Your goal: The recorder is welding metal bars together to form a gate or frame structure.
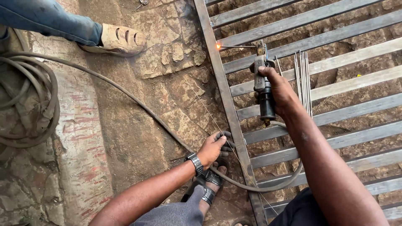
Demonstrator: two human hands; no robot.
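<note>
Welding underway: right hand [279,90] fingers clamped on the holder [264,86], glowing rod tip [218,46] beyond them; left hand [214,146] seemingly curled on the gate frame [228,104]; steadiness needed.

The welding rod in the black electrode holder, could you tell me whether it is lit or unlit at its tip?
Lit: the thin welding rod glows orange where its tip meets the grey metal gate frame.

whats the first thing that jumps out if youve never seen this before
The orange glowing spark at the tip of a thin welding rod, touching the grey steel bar frame near the top centre. Next, the right hand gripping the black electrode holder over the bars, and the left hand resting low on the frame's edge.
</note>
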